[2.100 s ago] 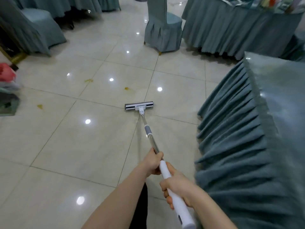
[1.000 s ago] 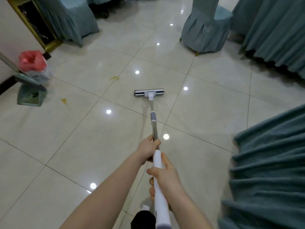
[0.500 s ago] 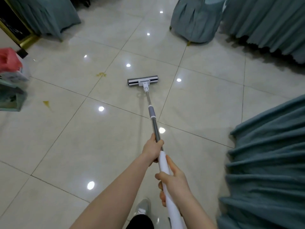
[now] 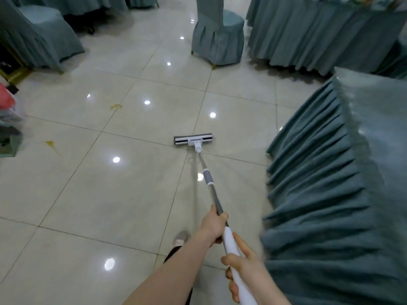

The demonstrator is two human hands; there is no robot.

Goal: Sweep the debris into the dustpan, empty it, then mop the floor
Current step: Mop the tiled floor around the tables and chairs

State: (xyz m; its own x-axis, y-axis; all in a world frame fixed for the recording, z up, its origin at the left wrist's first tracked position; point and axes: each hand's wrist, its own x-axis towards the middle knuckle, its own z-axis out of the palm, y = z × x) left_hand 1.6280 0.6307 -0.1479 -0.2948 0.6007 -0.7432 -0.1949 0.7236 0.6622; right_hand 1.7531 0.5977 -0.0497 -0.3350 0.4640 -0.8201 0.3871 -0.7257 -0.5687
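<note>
Gripping the mop handle (image 4: 211, 190) with both hands: left hand (image 4: 214, 225) curled round the metal shaft, right hand (image 4: 244, 269) wrapped round the white grip just behind it, thumb lying along the top. Running forward and slightly left from the hands, down to the mop head (image 4: 193, 140), flat on the floor (image 4: 88, 194) and straddling a grout line near the middle of the tiled area. Lying further out, towards the floor's left side: a yellowish smear (image 4: 116, 106) and, nearer the left edge, a second yellow scrap (image 4: 50, 143), both well apart from the mop head. Standing at the left edge, partly cut off: a greenish dustpan (image 4: 10, 144) with something pink (image 4: 5, 99) above it. Hanging close beside the right hand, a pleated teal table skirt (image 4: 319, 194); standing at the far side, a covered chair (image 4: 218, 34), another draped table (image 4: 308, 34) to its right, and a second covered chair (image 4: 37, 34) at the far left corner. Showing just below the left forearm, a shoe (image 4: 180, 237) on the tiles.
</note>
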